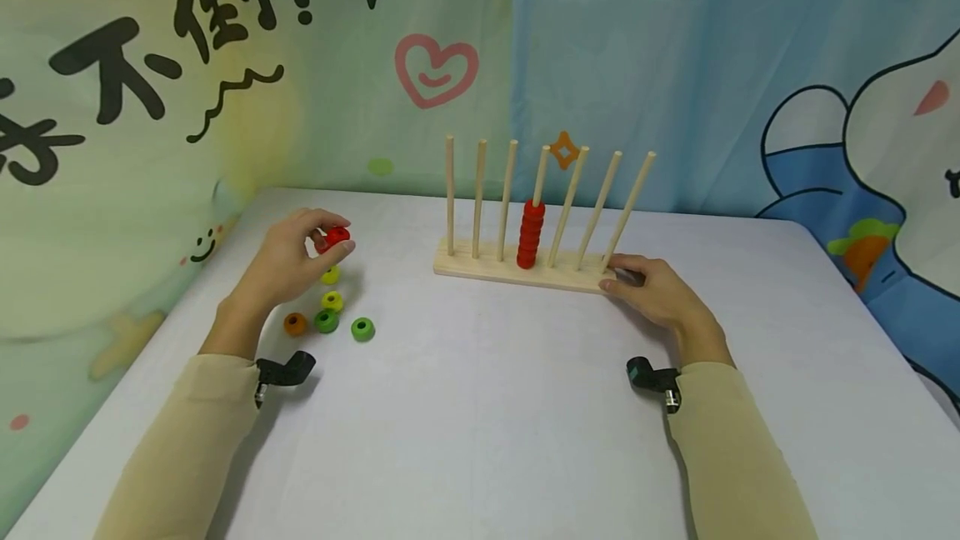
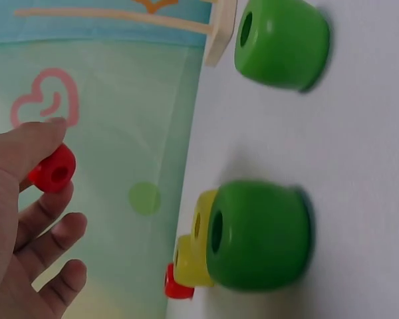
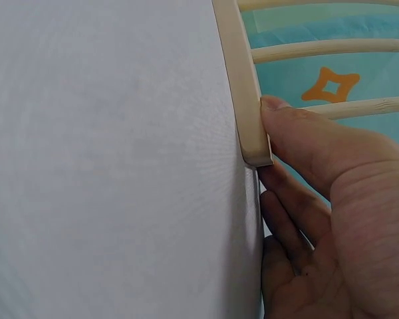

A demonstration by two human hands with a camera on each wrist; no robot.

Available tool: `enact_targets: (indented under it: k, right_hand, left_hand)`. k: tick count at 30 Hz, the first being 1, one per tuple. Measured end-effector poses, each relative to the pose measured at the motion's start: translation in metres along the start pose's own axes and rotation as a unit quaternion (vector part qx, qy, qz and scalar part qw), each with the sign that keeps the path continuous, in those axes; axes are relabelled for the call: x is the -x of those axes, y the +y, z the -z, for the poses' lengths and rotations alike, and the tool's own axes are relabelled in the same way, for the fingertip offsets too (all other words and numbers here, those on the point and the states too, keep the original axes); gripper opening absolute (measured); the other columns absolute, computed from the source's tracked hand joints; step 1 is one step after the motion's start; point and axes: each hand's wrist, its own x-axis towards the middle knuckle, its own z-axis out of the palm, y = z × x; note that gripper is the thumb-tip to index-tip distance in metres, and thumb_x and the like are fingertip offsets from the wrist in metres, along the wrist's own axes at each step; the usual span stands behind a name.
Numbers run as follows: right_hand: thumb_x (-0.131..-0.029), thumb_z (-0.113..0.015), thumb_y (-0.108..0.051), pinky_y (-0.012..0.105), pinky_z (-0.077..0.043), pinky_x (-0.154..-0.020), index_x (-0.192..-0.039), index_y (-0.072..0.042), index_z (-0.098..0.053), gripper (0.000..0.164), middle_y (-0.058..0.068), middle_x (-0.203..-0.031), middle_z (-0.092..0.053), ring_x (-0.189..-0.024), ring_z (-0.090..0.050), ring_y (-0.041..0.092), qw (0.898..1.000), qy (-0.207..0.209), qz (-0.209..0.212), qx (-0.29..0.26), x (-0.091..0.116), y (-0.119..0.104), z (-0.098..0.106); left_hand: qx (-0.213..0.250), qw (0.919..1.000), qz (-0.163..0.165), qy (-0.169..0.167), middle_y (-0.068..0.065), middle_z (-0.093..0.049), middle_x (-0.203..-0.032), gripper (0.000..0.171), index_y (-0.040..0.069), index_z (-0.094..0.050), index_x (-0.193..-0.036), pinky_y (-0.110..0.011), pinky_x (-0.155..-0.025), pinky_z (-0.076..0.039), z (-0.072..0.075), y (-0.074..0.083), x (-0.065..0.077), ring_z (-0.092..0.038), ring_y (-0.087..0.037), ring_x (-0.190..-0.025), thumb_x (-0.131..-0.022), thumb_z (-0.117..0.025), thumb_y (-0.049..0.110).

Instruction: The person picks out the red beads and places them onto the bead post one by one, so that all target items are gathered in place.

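Note:
My left hand [image 1: 288, 261] pinches a red bead [image 2: 56, 167] between thumb and index finger, above the table at the left. Below it lie two yellow beads [image 1: 332, 301], two green beads [image 1: 363, 329] and an orange bead [image 1: 296, 323]. In the left wrist view another red bead [image 2: 178, 282] sits past the yellow ones. A wooden peg rack [image 1: 487, 270] stands toward the back, its middle peg carrying a stack of several red beads [image 1: 530, 233]. My right hand [image 1: 660, 294] grips the right end of its base [image 3: 249, 113], thumb on top.
The white table [image 1: 480, 407] reaches to a printed curtain [image 1: 337, 132] behind it. Upright pegs [image 1: 450, 190] rise along the rack on both sides of the bead stack. A small black camera [image 1: 288, 369] is worn at each wrist.

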Motion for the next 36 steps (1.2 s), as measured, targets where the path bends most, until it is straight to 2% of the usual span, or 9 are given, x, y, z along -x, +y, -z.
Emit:
enact_targets:
  k: [7,13,21,30,36]
  right_hand:
    - [-0.095,-0.064,-0.044,0.057,-0.024,-0.113,-0.145,-0.004,-0.047,0.067,0.023,-0.153,-0.036,-0.142,-0.029,0.045,1.000,-0.001,-0.008,0.001,0.001,0.000,0.000]
    - [-0.095,-0.064,-0.043,0.057,-0.024,-0.113,-0.144,-0.003,-0.049,0.065,0.023,-0.152,-0.037,-0.142,-0.029,0.044,1.000,0.002,0.004,0.002,0.000,0.001,0.001]
    - [-0.094,-0.064,-0.044,0.056,-0.024,-0.113,-0.145,-0.004,-0.048,0.066,0.022,-0.153,-0.036,-0.142,-0.028,0.043,1.000,0.000,0.000,-0.004,0.000,0.003,0.001]
    - [-0.095,-0.064,-0.041,0.057,-0.023,-0.113,-0.144,-0.003,-0.048,0.064,0.022,-0.152,-0.038,-0.142,-0.028,0.044,1.000,0.002,0.009,0.001,0.001,0.003,0.002]
    - [-0.095,-0.064,-0.040,0.057,-0.021,-0.114,-0.144,-0.002,-0.048,0.064,0.022,-0.152,-0.037,-0.143,-0.027,0.044,1.000,-0.002,0.007,-0.003,0.001,0.000,0.003]
  left_hand:
    - [0.011,0.9999,-0.008,0.002,0.001,-0.059,-0.097,0.038,0.015,-0.063,-0.122,-0.036,-0.069,-0.044,-0.003,0.010,-0.006,-0.053,-0.018,-0.085,-0.093,-0.067,0.040]
    - [0.021,0.9997,-0.008,-0.006,0.002,-0.061,-0.099,0.037,0.015,-0.064,-0.120,-0.037,-0.073,-0.046,-0.006,0.015,-0.010,-0.054,-0.017,-0.086,-0.094,-0.065,0.042]
    - [0.027,0.9992,-0.029,0.005,0.004,-0.062,-0.100,0.034,0.017,-0.066,-0.116,-0.036,-0.073,-0.044,-0.007,0.024,-0.018,-0.054,-0.015,-0.088,-0.094,-0.065,0.043]
    - [0.049,0.9979,-0.042,-0.010,0.006,-0.065,-0.104,0.034,0.016,-0.066,-0.116,-0.035,-0.073,-0.044,-0.025,0.034,-0.024,-0.056,-0.016,-0.088,-0.092,-0.068,0.039]
    - [0.063,0.9963,-0.059,-0.008,0.008,-0.065,-0.107,0.030,0.016,-0.067,-0.115,-0.037,-0.074,-0.046,-0.034,0.042,-0.028,-0.057,-0.017,-0.089,-0.092,-0.069,0.036]
